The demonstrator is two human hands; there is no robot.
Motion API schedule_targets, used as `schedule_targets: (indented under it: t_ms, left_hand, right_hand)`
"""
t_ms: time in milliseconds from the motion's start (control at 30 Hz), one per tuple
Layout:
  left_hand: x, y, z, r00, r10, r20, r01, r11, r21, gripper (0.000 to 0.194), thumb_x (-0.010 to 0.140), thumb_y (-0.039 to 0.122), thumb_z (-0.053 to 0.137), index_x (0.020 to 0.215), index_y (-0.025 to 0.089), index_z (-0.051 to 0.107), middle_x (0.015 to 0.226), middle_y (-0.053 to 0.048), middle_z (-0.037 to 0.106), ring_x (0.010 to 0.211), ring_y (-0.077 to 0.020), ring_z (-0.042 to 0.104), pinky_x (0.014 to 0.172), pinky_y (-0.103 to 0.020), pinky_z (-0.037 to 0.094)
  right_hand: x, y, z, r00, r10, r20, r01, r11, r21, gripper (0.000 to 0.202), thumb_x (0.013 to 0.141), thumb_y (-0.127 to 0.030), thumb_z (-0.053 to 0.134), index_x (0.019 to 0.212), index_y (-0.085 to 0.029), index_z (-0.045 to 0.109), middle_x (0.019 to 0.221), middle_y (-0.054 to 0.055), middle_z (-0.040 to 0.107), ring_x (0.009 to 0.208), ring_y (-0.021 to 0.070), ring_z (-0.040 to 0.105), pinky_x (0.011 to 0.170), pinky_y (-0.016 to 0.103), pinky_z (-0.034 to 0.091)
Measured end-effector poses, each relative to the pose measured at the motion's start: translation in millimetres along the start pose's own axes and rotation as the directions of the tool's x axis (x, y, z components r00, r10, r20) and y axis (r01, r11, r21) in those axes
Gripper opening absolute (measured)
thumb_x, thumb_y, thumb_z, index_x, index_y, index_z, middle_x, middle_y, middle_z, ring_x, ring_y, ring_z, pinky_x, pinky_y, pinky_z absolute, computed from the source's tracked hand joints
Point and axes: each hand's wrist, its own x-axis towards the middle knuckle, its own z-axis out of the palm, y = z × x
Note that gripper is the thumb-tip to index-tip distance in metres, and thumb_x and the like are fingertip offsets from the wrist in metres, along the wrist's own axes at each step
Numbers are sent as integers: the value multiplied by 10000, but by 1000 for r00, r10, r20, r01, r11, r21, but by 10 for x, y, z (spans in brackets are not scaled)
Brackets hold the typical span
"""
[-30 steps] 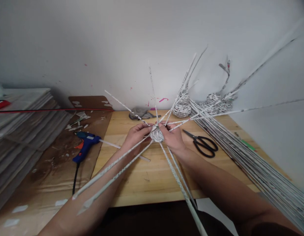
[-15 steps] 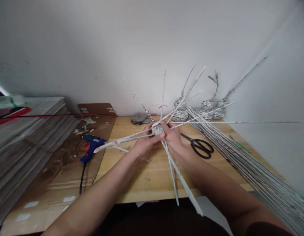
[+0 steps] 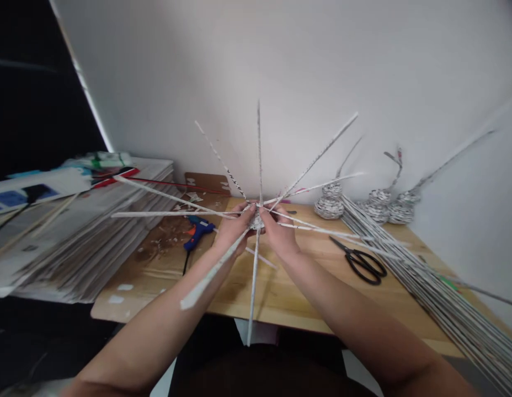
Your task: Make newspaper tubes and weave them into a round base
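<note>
The left hand (image 3: 231, 229) and right hand (image 3: 280, 234) grip a small woven paper piece (image 3: 256, 220) between them, above the worktop (image 3: 305, 298). Each thumb presses on the near face, from its own side, while fingers curl around behind, partly hidden. This two-sided hold seems meant to steady the small body where its paper tubes (image 3: 255, 270) meet. The tubes fan outward in nearly every direction, probably kept apart so each can be reached separately. One slants over the left forearm; another points down past the worktop's near edge.

To the right, scissors (image 3: 349, 252) lie within easy reach, though some tubes stretch out close above them. Beyond, a bundle of loose tubes (image 3: 430, 292) runs from the far side toward the near right, beside woven gourd shapes (image 3: 329, 208) near the wall (image 3: 256, 60). To the left, a blue glue gun (image 3: 196, 234) rests on cardboard (image 3: 136, 298). The paper stack (image 3: 94, 253) farther left rises beneath the outstretched tubes and could catch their tips.
</note>
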Motion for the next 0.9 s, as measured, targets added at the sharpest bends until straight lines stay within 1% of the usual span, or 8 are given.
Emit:
schedule_targets:
  t_ms: [100, 167, 267, 400, 467, 700, 800, 900]
  left_hand:
    - [-65, 183, -191, 999, 21, -37, -21, 1000, -2, 407, 603, 334, 855, 925, 150, 687, 721, -13, 676, 573, -123, 593, 498, -224, 485]
    - [-111, 319, -326, 998, 35, -52, -35, 999, 6, 410, 587, 306, 862, 919, 132, 696, 722, -21, 681, 574, -121, 598, 500, -222, 489]
    - [-188, 534, -542, 996, 38, -79, -35, 999, 37, 404, 591, 277, 861, 931, 130, 699, 722, -23, 683, 560, -128, 604, 486, -238, 512]
    - [-302, 806, -842, 993, 78, -87, -71, 994, 82, 393, 609, 278, 862, 938, 141, 697, 715, -22, 678, 549, -142, 623, 463, -247, 534]
    - [-366, 918, -979, 990, 101, -95, -91, 990, 110, 401, 614, 276, 863, 954, 141, 698, 704, -30, 681, 543, -146, 626, 468, -250, 543]
    - [-611, 1069, -1276, 975, 172, -144, -146, 973, 176, 386, 645, 264, 852, 985, 136, 720, 743, -34, 689, 570, -128, 628, 485, -210, 530]
    - [-674, 1068, -1317, 966, 199, -163, -170, 970, 173, 390, 658, 280, 852, 1000, 145, 722, 737, -25, 697, 586, -130, 643, 523, -213, 540]
    - [-721, 1087, -1319, 958, 234, -164, -206, 964, 171, 375, 680, 292, 839, 1010, 159, 719, 731, -22, 697, 592, -146, 655, 512, -222, 540]
  right_hand:
    - [-155, -74, 121, 980, -11, 200, 6, 1000, 22, 317, 783, -419, 699, 1009, -217, 605, 865, -2, 672, 719, 133, 616, 661, 252, 517]
    - [-239, -105, 157, 938, -31, 345, 28, 1000, 13, 423, 763, -365, 746, 1136, -244, 586, 980, 5, 684, 839, 140, 638, 767, 266, 524]
    - [-295, -33, 171, 879, 49, 475, 16, 991, -133, 564, 734, -284, 770, 1256, -263, 557, 999, 6, 692, 842, 146, 634, 746, 272, 512]
    - [-275, 305, 254, 796, 162, 584, 125, 899, -419, 154, 813, -310, 674, 929, -218, 719, 761, 3, 688, 683, 149, 593, 632, 284, 459]
    - [-262, 478, 373, 771, 136, 622, 230, 852, -471, 117, 827, -317, 661, 821, -227, 736, 727, 6, 695, 654, 157, 583, 617, 297, 439]
    - [-191, 669, 1081, 760, 51, 648, 315, 844, -435, 110, 785, -308, 723, 868, -238, 739, 660, -16, 629, 613, 153, 524, 661, 317, 408]
    - [-151, 712, 1298, 811, 55, 583, 282, 835, -472, 207, 710, -384, 794, 849, -243, 735, 588, -20, 563, 633, 174, 524, 697, 335, 403]
    - [-152, 755, 1339, 862, 81, 501, 212, 839, -500, 233, 667, -412, 816, 818, -264, 717, 573, -14, 547, 661, 202, 561, 692, 338, 418]
